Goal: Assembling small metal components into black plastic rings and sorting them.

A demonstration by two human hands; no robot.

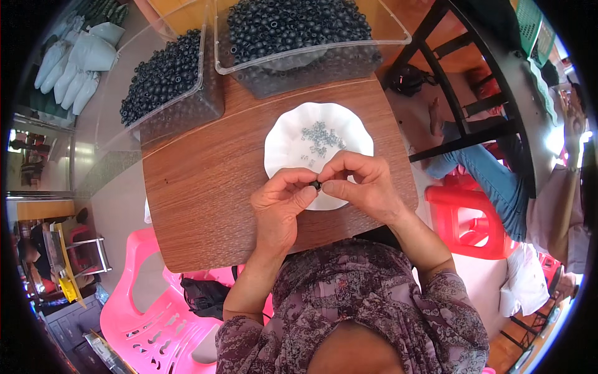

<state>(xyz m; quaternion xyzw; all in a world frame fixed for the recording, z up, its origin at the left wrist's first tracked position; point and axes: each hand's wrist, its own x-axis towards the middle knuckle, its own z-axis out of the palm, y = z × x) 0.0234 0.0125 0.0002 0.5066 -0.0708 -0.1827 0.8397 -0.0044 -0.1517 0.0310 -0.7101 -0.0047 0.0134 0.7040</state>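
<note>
A small black round part [317, 185] is pinched between the fingertips of both my hands, over the near edge of a white scalloped plate [286, 134]. My left hand [280, 202] is closed on it from the left. From the right, my right hand [364, 186] grips it between thumb and forefinger. Whether a smaller piece is also in my fingertips is hidden. Several tiny clear, silvery pieces [319, 137] lie loosely grouped on the plate.
Two clear plastic bins, one at the back [293, 62] and one at the back left [180, 106], hold many dark, hollow round parts. They stand on the wooden table [205, 193]. A pink chair [134, 305] is at left. A person in jeans [486, 168] sits beside a red stool [439, 221].
</note>
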